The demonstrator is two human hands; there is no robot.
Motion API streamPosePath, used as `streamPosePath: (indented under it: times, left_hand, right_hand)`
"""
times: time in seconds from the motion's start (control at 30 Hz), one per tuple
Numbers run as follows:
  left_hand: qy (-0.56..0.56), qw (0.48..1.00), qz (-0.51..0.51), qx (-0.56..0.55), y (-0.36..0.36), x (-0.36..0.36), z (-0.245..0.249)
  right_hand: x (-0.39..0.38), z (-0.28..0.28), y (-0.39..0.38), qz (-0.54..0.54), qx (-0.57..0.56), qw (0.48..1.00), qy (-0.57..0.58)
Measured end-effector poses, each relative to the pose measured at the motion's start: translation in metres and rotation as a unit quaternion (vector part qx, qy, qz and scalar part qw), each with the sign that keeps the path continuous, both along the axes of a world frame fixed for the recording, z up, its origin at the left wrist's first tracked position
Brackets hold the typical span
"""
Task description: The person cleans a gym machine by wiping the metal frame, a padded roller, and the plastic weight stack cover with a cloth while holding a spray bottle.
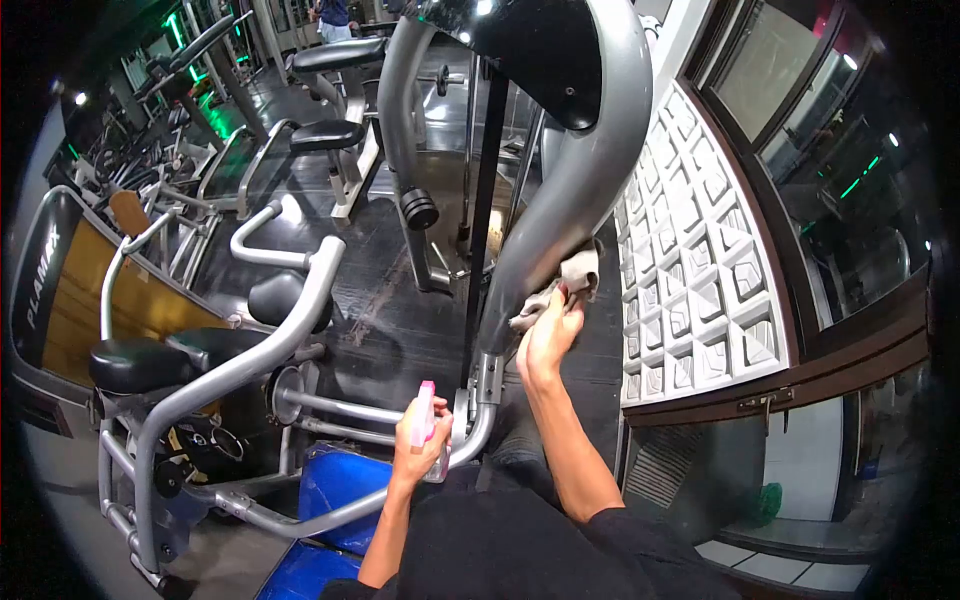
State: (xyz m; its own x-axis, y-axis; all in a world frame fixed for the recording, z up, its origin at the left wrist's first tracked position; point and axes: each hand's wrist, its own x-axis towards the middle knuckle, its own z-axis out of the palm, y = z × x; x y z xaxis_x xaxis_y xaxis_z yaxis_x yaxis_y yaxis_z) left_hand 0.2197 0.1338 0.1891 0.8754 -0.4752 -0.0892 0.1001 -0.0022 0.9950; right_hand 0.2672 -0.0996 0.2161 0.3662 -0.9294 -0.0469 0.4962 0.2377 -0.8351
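Note:
My right hand (553,335) grips a pale, crumpled cloth (580,275) and presses it against the thick grey tube (560,200) of a gym machine. Lower and to the left, my left hand (421,437) is wrapped round a spray bottle (424,415) with a pink top and a clear body, close to the curved base of the frame. Part of the cloth is hidden behind my fingers and the tube.
A machine with black pads (140,365) and bent grey bars stands at the left. Blue panels (345,490) lie low beside my left arm. A white patterned wall (700,250) with dark-framed windows runs along the right. Further back are more machines and a person (334,20).

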Motion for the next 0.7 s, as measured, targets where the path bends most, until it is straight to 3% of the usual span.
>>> streamPosePath:
  times: [0.1,0.2,0.23,0.27,0.3,0.33,0.4,0.5,0.57,0.7]
  left_hand:
    - [-0.033,0.999,-0.017,0.002,-0.005,0.000,0.009]
    - [-0.033,0.999,-0.013,0.008,-0.003,-0.003,0.011]
    - [-0.032,0.999,-0.013,0.010,-0.001,-0.004,0.010]
    - [-0.032,0.999,-0.016,0.006,0.000,-0.004,0.008]
    - [-0.032,0.999,-0.020,0.001,0.001,-0.005,0.006]
    - [-0.033,0.999,-0.021,0.000,0.001,-0.005,0.004]
    - [-0.030,0.999,-0.023,-0.001,0.003,-0.004,0.001]
    - [-0.031,0.999,-0.019,-0.003,0.005,-0.001,0.006]
    - [-0.018,1.000,-0.007,-0.013,0.005,0.002,0.008]
    - [-0.021,1.000,0.011,-0.014,0.008,0.004,0.010]
  right_hand:
    - [0.016,0.020,0.003,-0.090,-0.064,0.994,-0.015]
    - [0.027,0.019,-0.031,-0.189,-0.258,0.946,0.045]
    - [0.022,0.077,-0.023,-0.242,-0.347,0.906,-0.001]
    - [0.018,0.098,-0.032,-0.199,-0.353,0.914,-0.008]
    - [0.019,0.117,-0.049,-0.191,-0.471,0.861,0.003]
    - [0.019,0.137,-0.051,-0.213,-0.486,0.832,0.163]
    - [0.026,0.159,-0.062,-0.270,-0.660,0.671,0.205]
    - [0.019,0.121,-0.053,-0.232,-0.695,0.629,0.259]
    - [0.013,0.084,-0.032,-0.222,-0.693,0.640,0.245]
    - [-0.022,-0.024,0.008,-0.050,-0.698,0.645,0.305]
